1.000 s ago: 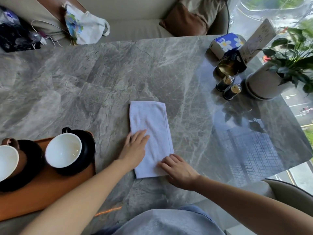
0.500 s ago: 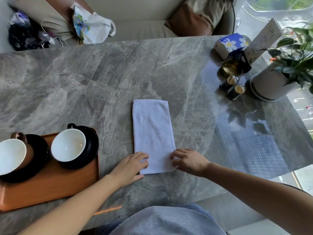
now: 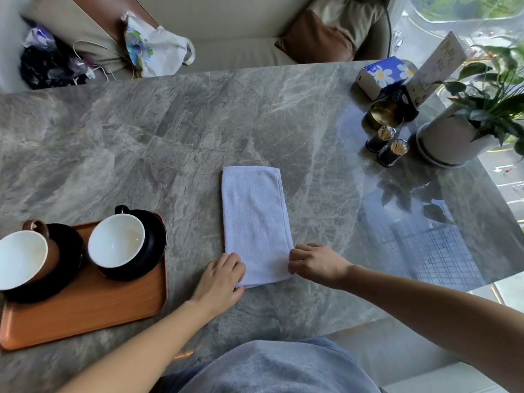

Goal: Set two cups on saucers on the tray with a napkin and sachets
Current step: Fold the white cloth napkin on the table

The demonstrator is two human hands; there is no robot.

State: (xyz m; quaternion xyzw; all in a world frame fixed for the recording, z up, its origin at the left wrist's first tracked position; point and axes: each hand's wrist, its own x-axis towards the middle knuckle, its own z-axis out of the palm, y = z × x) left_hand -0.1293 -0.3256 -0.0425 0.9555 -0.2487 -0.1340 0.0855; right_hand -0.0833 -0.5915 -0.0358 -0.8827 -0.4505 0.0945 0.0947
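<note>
Nearest me, at the near edge of the table (image 3: 198, 123), both hands are on the white napkin (image 3: 255, 222). My left hand (image 3: 219, 279) has its fingers curled over the near left corner with the thumb tucked at the hem. My right hand (image 3: 314, 263) is curled onto the near right corner, pinching the edge. So both are closed on cloth, one at each near corner, which I read as getting set to fold it or lift it flat.

The napkin lies folded in a long strip running away from me, its far end free. It sits on bare table, not yet on the tray (image 3: 85, 313).

That tray sits at the near left edge, just beside my left hand. On it a black cup (image 3: 116, 245) sits on a black saucer (image 3: 154, 236), and a brown cup (image 3: 22, 256) on another dark saucer (image 3: 68, 251). The tray's near strip is bare, the likely home for the napkin. I can't spot any sachets.

In the far right corner are a potted plant (image 3: 453, 137) and a tissue box (image 3: 382, 72).
</note>
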